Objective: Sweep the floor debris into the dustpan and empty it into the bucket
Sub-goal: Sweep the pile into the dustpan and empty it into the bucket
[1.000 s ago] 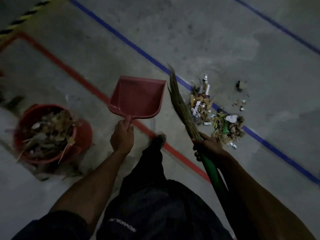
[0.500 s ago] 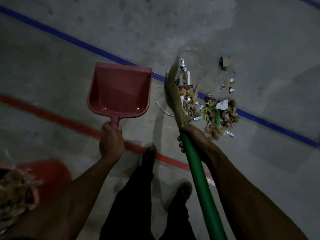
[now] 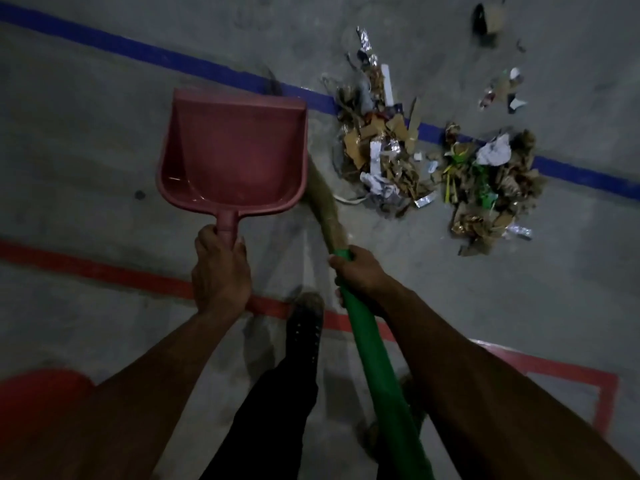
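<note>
Grey concrete floor (image 3: 104, 174), dimly lit, crossed by a blue painted line (image 3: 138, 51) running from upper left down to the right edge, and by a red painted line (image 3: 104, 271) nearer the camera, with a red-outlined box (image 3: 588, 379) at lower right. Red dustpan (image 3: 235, 150) held above the floor between the blue line and the red line, mouth toward the blue line, pan bare inside. Left hand (image 3: 221, 271) wrapped around the dustpan's short handle, fingers curled tight. Right hand (image 3: 363, 275) gripping the top of a green broom handle (image 3: 381, 375), just right of the dustpan's handle, where the green sleeve meets the straw. Broom bristles (image 3: 322, 202) slanting up behind the dustpan's right wall, tips hidden and blurred. Floor debris (image 3: 381, 150) heaped right of the dustpan, lying across the blue line: torn cardboard, foil scraps, crumpled white paper. Second heap (image 3: 491, 181) just right of the first, with green bits and brown leaves. Smaller loose scraps (image 3: 502, 91) beyond the blue line, well apart from the dustpan, and a dark blurred piece (image 3: 485, 19) at the top edge. Red bucket (image 3: 41, 393) only as a blurred rim at lower left, behind the left forearm, well apart from the dustpan. Dark trouser leg and shoe (image 3: 304, 317) on the red line, between the two arms.
</note>
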Demonstrator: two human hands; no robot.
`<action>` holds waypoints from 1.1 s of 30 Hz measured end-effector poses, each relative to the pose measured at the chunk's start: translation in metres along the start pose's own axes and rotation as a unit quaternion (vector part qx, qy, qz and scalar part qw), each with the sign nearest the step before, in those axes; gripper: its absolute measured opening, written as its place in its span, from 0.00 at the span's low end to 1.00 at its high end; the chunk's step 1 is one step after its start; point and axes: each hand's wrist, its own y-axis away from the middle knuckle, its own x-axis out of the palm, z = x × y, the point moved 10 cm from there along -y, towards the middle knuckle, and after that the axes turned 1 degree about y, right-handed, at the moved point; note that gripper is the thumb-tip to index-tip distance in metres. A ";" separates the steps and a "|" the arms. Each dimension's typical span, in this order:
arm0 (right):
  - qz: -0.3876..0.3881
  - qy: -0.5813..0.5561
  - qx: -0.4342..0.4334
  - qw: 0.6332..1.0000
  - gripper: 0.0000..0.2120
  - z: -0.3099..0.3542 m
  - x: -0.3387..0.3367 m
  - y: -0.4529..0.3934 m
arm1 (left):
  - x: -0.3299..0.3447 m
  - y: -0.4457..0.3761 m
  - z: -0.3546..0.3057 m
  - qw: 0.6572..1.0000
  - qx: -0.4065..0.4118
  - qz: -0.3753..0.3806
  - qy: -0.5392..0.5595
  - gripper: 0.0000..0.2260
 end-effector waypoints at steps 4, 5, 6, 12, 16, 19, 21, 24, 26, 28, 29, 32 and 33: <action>-0.078 -0.109 0.039 0.990 0.06 -0.031 -0.061 -0.028 | 0.028 -0.005 0.007 0.999 0.029 0.017 -0.010 0.16; -0.094 -0.121 0.038 0.987 0.07 -0.033 -0.077 -0.031 | 0.032 -0.005 0.008 0.999 0.030 0.022 -0.011 0.16; -0.109 -0.128 0.037 0.985 0.07 -0.034 -0.092 -0.032 | 0.035 -0.005 0.010 0.999 0.028 0.027 -0.013 0.16; -0.147 -0.141 0.002 0.979 0.07 -0.027 -0.142 0.012 | 0.034 0.006 0.001 0.996 0.051 0.057 -0.051 0.16; -0.088 -0.102 -0.013 0.991 0.10 -0.030 -0.097 0.069 | 0.032 0.007 -0.005 0.990 0.070 0.084 -0.088 0.16; -0.018 -0.083 0.027 0.996 0.13 -0.048 -0.053 0.084 | 0.031 0.007 -0.006 0.984 0.076 0.094 -0.134 0.12; -0.014 -0.057 0.049 0.997 0.15 -0.061 -0.052 0.072 | 0.032 0.007 -0.007 0.979 0.085 0.099 -0.158 0.08; -0.081 -0.040 0.074 0.993 0.20 -0.072 -0.092 0.046 | 0.035 0.007 -0.009 0.971 0.110 0.101 -0.185 0.08; -0.118 -0.061 0.071 0.989 0.15 -0.069 -0.123 0.037 | 0.037 0.008 -0.010 0.968 0.121 0.097 -0.195 0.08; -0.129 -0.089 0.057 0.986 0.12 -0.062 -0.143 0.042 | 0.041 0.012 -0.015 0.966 0.140 0.102 -0.191 0.10; -0.129 -0.096 0.047 0.986 0.12 -0.058 -0.149 0.047 | 0.043 0.015 -0.018 0.965 0.145 0.107 -0.188 0.10; -0.122 -0.103 0.026 0.987 0.13 -0.049 -0.157 0.077 | 0.044 0.026 -0.034 0.962 0.157 0.122 -0.185 0.09; -0.116 -0.108 0.021 0.987 0.14 -0.047 -0.160 0.088 | 0.044 0.031 -0.041 0.961 0.159 0.130 -0.188 0.09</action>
